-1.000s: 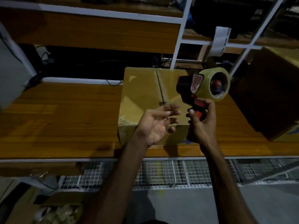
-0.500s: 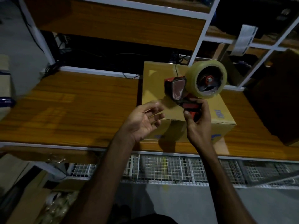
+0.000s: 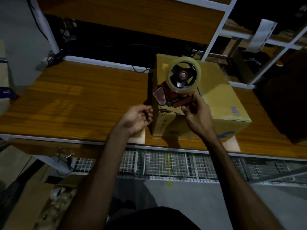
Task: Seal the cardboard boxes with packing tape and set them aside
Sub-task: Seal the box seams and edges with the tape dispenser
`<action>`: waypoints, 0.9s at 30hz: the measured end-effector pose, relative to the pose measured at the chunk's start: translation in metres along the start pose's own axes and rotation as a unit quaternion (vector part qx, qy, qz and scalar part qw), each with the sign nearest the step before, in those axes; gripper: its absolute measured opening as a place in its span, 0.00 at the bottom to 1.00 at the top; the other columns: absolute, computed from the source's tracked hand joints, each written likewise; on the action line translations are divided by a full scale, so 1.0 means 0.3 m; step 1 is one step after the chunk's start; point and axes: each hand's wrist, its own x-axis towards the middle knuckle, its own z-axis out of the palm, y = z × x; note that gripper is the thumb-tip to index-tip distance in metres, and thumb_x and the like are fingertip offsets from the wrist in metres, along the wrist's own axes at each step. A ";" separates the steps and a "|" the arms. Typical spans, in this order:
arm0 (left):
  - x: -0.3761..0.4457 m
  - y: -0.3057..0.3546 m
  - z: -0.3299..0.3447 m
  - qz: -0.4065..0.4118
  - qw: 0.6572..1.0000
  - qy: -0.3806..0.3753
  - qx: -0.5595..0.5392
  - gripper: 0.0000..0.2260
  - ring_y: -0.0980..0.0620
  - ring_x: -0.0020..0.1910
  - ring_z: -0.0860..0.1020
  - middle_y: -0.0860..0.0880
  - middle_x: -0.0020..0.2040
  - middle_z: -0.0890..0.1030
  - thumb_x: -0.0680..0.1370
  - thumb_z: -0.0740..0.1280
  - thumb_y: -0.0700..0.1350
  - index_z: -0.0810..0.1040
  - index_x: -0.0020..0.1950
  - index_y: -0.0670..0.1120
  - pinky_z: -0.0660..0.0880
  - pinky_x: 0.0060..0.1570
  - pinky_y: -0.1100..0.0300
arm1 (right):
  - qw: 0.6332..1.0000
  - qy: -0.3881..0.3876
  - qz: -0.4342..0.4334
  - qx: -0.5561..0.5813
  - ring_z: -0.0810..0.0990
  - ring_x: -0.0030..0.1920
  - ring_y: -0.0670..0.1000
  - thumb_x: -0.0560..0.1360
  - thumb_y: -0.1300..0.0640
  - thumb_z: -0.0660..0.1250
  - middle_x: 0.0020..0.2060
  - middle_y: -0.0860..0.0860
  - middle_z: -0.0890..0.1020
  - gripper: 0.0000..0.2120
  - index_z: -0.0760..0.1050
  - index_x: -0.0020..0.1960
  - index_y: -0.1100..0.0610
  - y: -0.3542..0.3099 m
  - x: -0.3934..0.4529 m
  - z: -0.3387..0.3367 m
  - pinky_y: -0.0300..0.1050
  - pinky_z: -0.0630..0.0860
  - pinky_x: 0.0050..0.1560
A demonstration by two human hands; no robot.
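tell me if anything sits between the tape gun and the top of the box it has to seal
Nothing visible does. The right hand holds the tape dispenser just above the cardboard box, whose top is bare. The left hand is at the box's left side, clear of the top.

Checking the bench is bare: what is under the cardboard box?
The cardboard box sits on the wooden shelf; a pale patch shows at its near corner. Anything beneath the box is covered.

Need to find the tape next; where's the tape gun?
Center of the head view: the right hand holds the tape gun over the box.
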 end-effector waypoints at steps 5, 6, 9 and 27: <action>0.037 -0.055 -0.041 -0.002 0.999 -0.033 0.001 0.08 0.54 0.36 0.76 0.46 0.39 0.79 0.82 0.65 0.35 0.77 0.44 0.41 0.74 0.35 0.62 | 0.999 -0.008 0.010 -0.049 0.85 0.59 0.51 0.78 0.54 0.73 0.55 0.43 0.87 0.15 0.75 0.62 0.44 0.016 -0.006 -0.016 0.64 0.82 0.54; 0.043 -0.056 -0.052 -0.001 0.999 -0.033 -0.005 0.08 0.54 0.35 0.76 0.46 0.39 0.78 0.82 0.65 0.35 0.77 0.44 0.42 0.74 0.34 0.62 | 0.998 -0.003 0.016 -0.054 0.85 0.59 0.51 0.78 0.55 0.73 0.56 0.44 0.87 0.16 0.75 0.63 0.43 0.021 -0.004 -0.019 0.63 0.82 0.55; 0.050 -0.051 -0.104 0.012 0.999 -0.027 -0.021 0.09 0.54 0.33 0.74 0.46 0.39 0.75 0.83 0.63 0.36 0.74 0.43 0.43 0.72 0.33 0.61 | 0.997 0.039 0.047 -0.049 0.84 0.63 0.51 0.78 0.56 0.74 0.59 0.45 0.87 0.20 0.75 0.66 0.42 0.036 0.016 -0.066 0.65 0.81 0.60; 0.100 -0.216 -0.156 -0.058 0.991 -0.063 -0.099 0.07 0.53 0.33 0.71 0.49 0.36 0.72 0.79 0.68 0.45 0.72 0.44 0.46 0.72 0.35 0.60 | 0.997 -0.071 0.006 0.025 0.83 0.65 0.51 0.78 0.61 0.72 0.60 0.47 0.85 0.17 0.77 0.65 0.49 0.156 0.124 -0.134 0.67 0.79 0.66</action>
